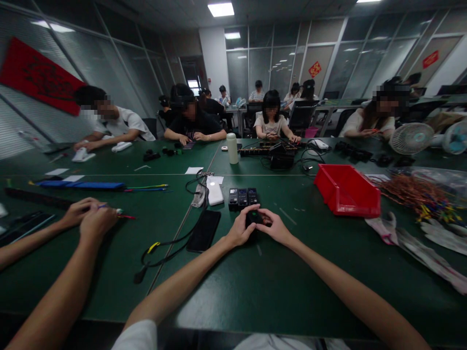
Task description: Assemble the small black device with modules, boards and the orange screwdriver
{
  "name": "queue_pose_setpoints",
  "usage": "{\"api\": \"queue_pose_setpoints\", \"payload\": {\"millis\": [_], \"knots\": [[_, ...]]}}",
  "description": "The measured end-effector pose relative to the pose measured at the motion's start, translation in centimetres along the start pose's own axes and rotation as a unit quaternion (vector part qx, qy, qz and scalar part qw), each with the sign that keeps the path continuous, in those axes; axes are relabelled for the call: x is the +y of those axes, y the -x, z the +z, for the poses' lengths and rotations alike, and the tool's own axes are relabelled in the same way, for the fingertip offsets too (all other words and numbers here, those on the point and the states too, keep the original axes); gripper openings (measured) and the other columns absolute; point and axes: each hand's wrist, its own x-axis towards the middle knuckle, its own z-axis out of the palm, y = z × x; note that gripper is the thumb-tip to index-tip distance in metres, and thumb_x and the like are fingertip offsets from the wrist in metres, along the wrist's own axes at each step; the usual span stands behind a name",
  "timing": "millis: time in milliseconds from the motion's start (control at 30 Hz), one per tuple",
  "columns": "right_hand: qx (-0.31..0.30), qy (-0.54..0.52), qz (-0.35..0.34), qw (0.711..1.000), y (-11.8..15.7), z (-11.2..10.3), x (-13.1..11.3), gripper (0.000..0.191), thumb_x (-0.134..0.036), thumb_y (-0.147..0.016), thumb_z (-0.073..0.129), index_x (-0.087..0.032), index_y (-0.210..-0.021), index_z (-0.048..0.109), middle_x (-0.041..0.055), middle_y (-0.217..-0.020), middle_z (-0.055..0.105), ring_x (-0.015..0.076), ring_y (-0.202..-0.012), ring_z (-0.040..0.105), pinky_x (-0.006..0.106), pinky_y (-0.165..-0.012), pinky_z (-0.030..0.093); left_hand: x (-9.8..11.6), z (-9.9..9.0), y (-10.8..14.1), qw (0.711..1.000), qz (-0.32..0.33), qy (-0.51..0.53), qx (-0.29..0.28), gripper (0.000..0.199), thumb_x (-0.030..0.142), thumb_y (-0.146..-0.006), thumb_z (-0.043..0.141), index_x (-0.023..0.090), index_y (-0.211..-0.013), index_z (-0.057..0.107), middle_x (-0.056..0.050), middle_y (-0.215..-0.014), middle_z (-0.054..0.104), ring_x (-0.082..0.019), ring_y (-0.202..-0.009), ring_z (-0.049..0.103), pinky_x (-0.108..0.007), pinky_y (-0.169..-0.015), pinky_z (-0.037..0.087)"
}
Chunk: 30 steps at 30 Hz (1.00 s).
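Black block (255, 218), held by the left hand's (243, 229) and right hand's (275, 227) fingers, just before three boxes (242, 198), seems midway handled.

A ceiling light (221, 9) brightens glass partitions (260, 70) (red banner (40, 75) leftward) and green tables (310, 291).

You are holding a black object (255, 219) that is showing a small green mark, over a table (310, 291) that is gleaming dark green. You are facing black boxes (242, 198) bearing pale markings, while a bin (359, 210) is glowing red, a bottle (232, 149) is looking pale green and a long strip (82, 185) is showing blue.
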Motion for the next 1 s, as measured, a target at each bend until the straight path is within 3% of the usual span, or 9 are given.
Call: {"api": "queue_pose_setpoints", "payload": {"millis": [200, 333, 467, 567, 800, 1000], "knots": [[0.007, 0.002, -0.017, 1.000, 0.1, -0.2, -1.0, 0.047, -0.037, -0.066, 0.071, -0.019, -0.104, 0.051, 0.0010, -0.083, 0.057, 0.0143, -0.070, 0.058, 0.026, -0.061, 0.048, -0.1, 0.1, 0.0, 1.000, 0.016, 0.018, -0.012, 0.058, 0.048, -0.086, 0.037, 0.018, -0.133, 0.019, -0.016, -0.137, 0.036, -0.024, -0.126, 0.037, -0.047, -0.105, 0.028], [0.043, 0.053, -0.060, 0.996, 0.2, -0.3, -1.6, 0.046, -0.037, -0.066, 0.072, -0.021, -0.104, 0.051, 0.0041, -0.095, 0.056, 0.0149, -0.071, 0.057, 0.027, -0.059, 0.048, -0.2, -0.1, 0.1, 0.999, 0.007, 0.025, -0.025, 0.067, 0.050, -0.082, 0.043, 0.017, -0.134, 0.017, -0.016, -0.133, 0.038, -0.025, -0.123, 0.040, -0.045, -0.103, 0.032], [0.066, 0.090, -0.098, 0.989, 0.4, -0.4, -2.2, 0.046, -0.036, -0.066, 0.072, -0.022, -0.105, 0.053, 0.0065, -0.100, 0.054, 0.0177, -0.077, 0.056, 0.030, -0.063, 0.050, -0.7, 0.1, 0.3, 0.999, -0.034, -0.008, -0.032, 0.079, 0.036, -0.070, 0.062, 0.017, -0.134, 0.021, -0.014, -0.126, 0.045, -0.025, -0.113, 0.049, -0.042, -0.097, 0.039], [0.080, 0.109, -0.112, 0.984, 0.5, -0.4, -2.6, 0.045, -0.036, -0.065, 0.073, -0.022, -0.103, 0.053, 0.0070, -0.100, 0.054, 0.0200, -0.082, 0.055, 0.033, -0.067, 0.050, -1.1, 0.4, 0.4, 0.996, -0.076, -0.018, -0.044, 0.081, 0.026, -0.066, 0.065, 0.018, -0.133, 0.020, -0.011, -0.116, 0.051, -0.022, -0.099, 0.057, -0.039, -0.088, 0.045], [0.110, 0.122, -0.130, 0.978, 0.6, -0.7, -3.5, 0.046, -0.036, -0.067, 0.072, -0.022, -0.106, 0.052, 0.0083, -0.102, 0.052, 0.0224, -0.088, 0.054, 0.035, -0.073, 0.050, -1.2, 0.6, 0.1, 0.997, -0.071, -0.019, -0.031, 0.070, 0.028, -0.067, 0.066, 0.017, -0.125, 0.029, -0.009, -0.111, 0.054, -0.020, -0.099, 0.057, -0.037, -0.087, 0.046], [0.111, 0.123, -0.125, 0.978, 0.3, -0.8, -3.4, 0.048, -0.037, -0.068, 0.071, -0.022, -0.109, 0.050, 0.0079, -0.103, 0.053, 0.0205, -0.083, 0.056, 0.035, -0.072, 0.050, -1.3, 0.6, 0.2, 0.997, -0.077, -0.018, -0.023, 0.062, 0.031, -0.070, 0.065, 0.016, -0.121, 0.032, -0.009, -0.109, 0.055, -0.020, -0.097, 0.057, -0.037, -0.084, 0.047]]}}
